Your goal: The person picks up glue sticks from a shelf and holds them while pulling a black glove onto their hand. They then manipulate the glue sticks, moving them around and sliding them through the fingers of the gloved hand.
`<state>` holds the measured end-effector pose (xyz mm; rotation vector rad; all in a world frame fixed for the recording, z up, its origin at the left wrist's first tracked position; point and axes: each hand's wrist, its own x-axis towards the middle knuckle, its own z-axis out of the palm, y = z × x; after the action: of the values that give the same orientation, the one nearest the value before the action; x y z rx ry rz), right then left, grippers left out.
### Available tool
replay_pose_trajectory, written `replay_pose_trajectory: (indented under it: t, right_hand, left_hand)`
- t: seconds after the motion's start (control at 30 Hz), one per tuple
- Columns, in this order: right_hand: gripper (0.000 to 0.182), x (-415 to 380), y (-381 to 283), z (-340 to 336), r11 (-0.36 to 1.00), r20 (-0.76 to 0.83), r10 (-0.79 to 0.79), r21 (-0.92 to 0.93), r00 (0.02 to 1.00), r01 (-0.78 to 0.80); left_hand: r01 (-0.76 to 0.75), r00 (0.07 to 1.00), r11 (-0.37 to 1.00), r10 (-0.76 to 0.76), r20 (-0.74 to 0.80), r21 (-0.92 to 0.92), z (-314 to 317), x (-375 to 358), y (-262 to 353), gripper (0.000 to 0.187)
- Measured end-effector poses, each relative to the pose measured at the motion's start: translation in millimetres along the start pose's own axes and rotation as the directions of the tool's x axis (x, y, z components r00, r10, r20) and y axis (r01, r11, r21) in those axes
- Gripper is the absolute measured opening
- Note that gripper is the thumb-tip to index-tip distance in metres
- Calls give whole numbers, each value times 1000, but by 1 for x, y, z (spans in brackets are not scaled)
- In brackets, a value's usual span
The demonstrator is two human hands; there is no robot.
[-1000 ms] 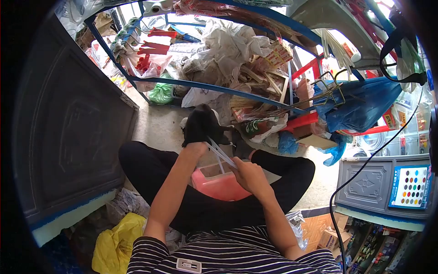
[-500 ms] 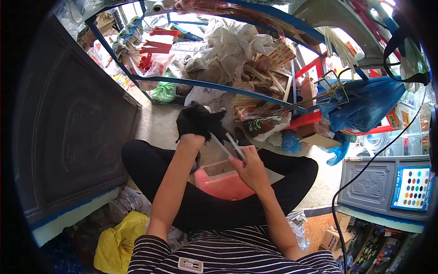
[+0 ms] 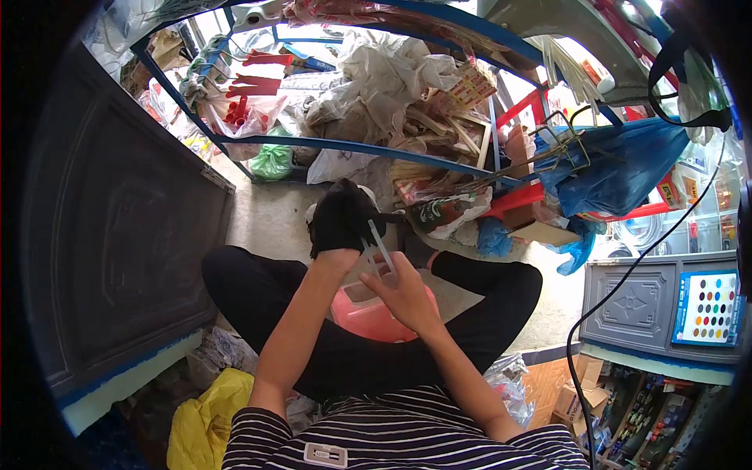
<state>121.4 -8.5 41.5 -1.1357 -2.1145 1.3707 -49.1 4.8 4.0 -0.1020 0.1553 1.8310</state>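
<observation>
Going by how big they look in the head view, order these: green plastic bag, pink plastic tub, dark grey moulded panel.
1. Dark grey moulded panel
2. Pink plastic tub, partly hidden by the right hand
3. Green plastic bag

Bright daylight glares white behind the shelving at the top, while strong fisheye curvature bends edges into black corners.

The cupboard door (image 3: 133,227) at left looks matt and dark, with smooth raised panels. The far bags (image 3: 384,74) are crinkled, cloudy plastic; the blue bag (image 3: 627,168) at right is glossy plastic. The near yellow sack (image 3: 210,419) looks creased and softly shiny.
</observation>
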Motion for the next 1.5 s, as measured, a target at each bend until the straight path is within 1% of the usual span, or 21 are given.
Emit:
replay_pose_trajectory:
  t: [0.03,0.07,0.13,0.17,0.2,0.23,0.3,0.37,0.47,0.53,0.57,0.63,0.73,0.83,0.93,1.13,1.23,1.33,1.43,1.47,1.5]
  right_hand:
    - [25,1,5,4,1000,-28,-22,-22,999,21]
    - [25,0,9,4,999,-14,35,28,999,-35]
    - [25,2,2,1,981,29,145,126,989,-147]
    - [24,1,-3,1,977,-29,151,154,988,-145]
    - [24,1,-9,1,974,-89,155,181,984,-137]
    - [24,2,-14,0,970,-153,160,206,975,-127]
    - [23,4,-22,1,984,-130,101,159,986,-79]
    - [23,10,-25,7,989,-104,64,139,993,-50]
    - [21,19,-22,16,989,-77,37,143,996,-25]
    - [20,23,-16,18,990,-62,-7,141,998,16]
    - [20,22,-15,18,991,-51,2,135,999,5]
    - [20,18,-22,14,992,-34,21,123,999,-17]
    - [19,8,-33,9,994,-26,-86,68,996,88]
    - [20,-4,-31,13,970,40,-241,-7,970,242]
    - [20,-5,-38,12,981,92,-193,17,977,193]
    - [22,-3,-46,7,960,94,-279,4,956,280]
    - [27,-4,-35,11,974,63,-159,172,985,146]
    - [35,-4,-34,-11,979,158,106,159,982,-131]
    - [43,-2,-10,-19,963,162,136,210,977,-169]
    - [44,-1,-5,-21,953,165,151,238,975,-187]
    - [46,0,-3,-23,941,168,167,266,972,-208]
  left_hand:
    - [26,998,999,-24,56,-32,-7,1,-2,14]
    - [51,993,997,-44,111,-63,-12,2,-2,17]
    - [-14,1000,998,13,22,59,-4,1,-1,17]
    - [-42,999,992,45,-21,120,0,0,-1,18]
    - [-194,975,807,221,18,557,-3,-1,-1,17]
    - [-286,926,424,352,134,859,-11,-5,-2,20]
    - [-287,888,128,407,214,949,-38,-9,-13,27]
    - [-241,930,481,363,59,843,-74,-7,-25,32]
    - [-335,930,478,303,206,812,-62,-15,-20,30]
    - [-212,965,722,259,27,658,-46,-10,-14,26]
    - [-176,970,778,241,-29,603,-44,-9,-12,26]
    - [-152,971,802,229,-63,578,-43,-9,-13,26]
    - [-171,968,668,249,-1,725,-48,-7,-13,26]
    - [-165,974,506,217,60,847,-55,-12,-14,26]
    - [-156,978,400,190,85,903,-57,-19,-16,26]
    - [-154,981,367,168,97,917,-54,-23,-19,27]
    - [-187,975,345,178,131,920,-51,-19,-18,27]
    - [-205,974,334,161,159,920,-44,-12,-11,27]
    - [-252,967,253,93,236,934,-28,-6,-6,27]
    - [-446,890,14,109,442,895,-19,-2,-8,26]
    - [-593,770,-231,118,627,771,-10,3,-11,25]
